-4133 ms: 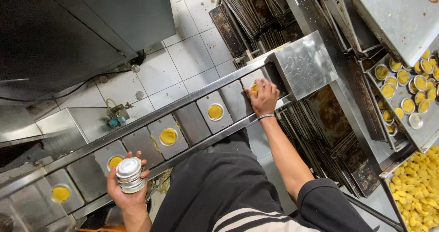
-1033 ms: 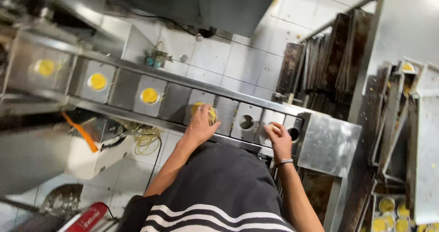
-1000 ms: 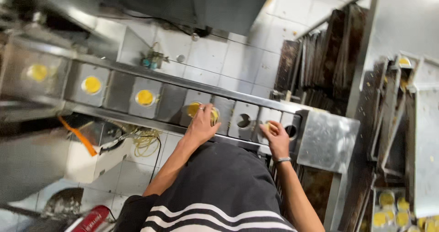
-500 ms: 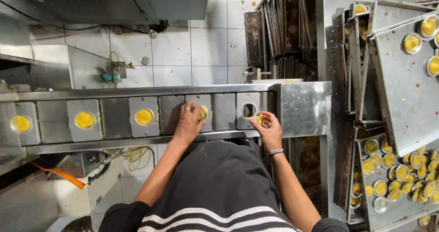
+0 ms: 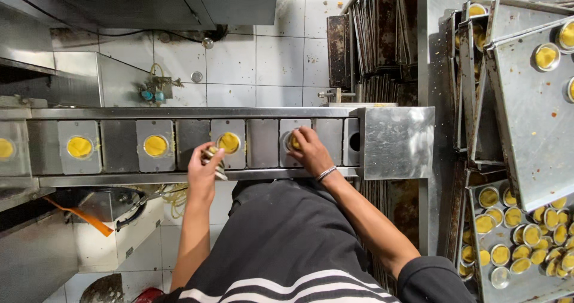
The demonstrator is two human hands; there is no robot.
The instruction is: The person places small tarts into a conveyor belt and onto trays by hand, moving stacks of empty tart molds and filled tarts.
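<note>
Left hand (image 5: 203,170), centre of frame, is closed around a short stack of empty foil cups (image 5: 214,162) at the near edge of the steel conveyor (image 5: 179,177). Right hand (image 5: 310,150) has its fingertips pinched on a filled yellow tart cup (image 5: 293,141) seated in a conveyor plate. Another filled cup (image 5: 229,142) lies just above the left hand; two more sit further left. Trays of tarts (image 5: 514,237) crowd the right edge. Open tiled floor shows above the conveyor.
</note>
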